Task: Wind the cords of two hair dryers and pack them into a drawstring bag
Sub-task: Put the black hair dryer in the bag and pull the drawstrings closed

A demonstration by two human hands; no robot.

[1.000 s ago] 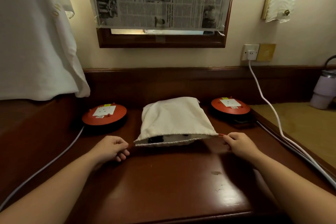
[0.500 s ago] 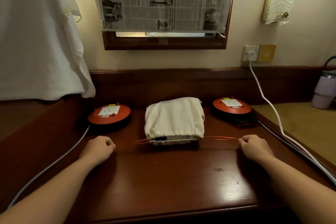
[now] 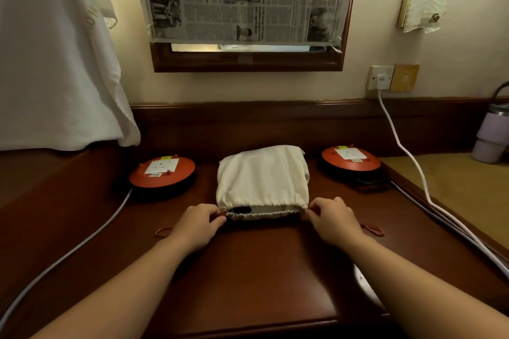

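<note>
- Head view: the drawstring bag (image 3: 261,181) lies on the surface (image 3: 248,270), its gathered mouth running between my two hands, partly cinched with a gap left.
- Something dark and something pale show through that gap; I judge these to be the packed hair dryers, though I cannot make out their shape.
- Risk: pulling unevenly could drag the whole bag sideways toward one hand instead of closing it, since nothing pins it down.
- Risk: the red drawstring (image 3: 371,229) trails slack just outside each hand; the loose loops could snag under a wrist.
- Left hand (image 3: 197,224): fingers (image 3: 213,215) curled tight, pinching the cord at the mouth's left corner.
- Right hand (image 3: 333,221): fingers (image 3: 316,208) likewise bent, pinching the cord at the right corner.
</note>
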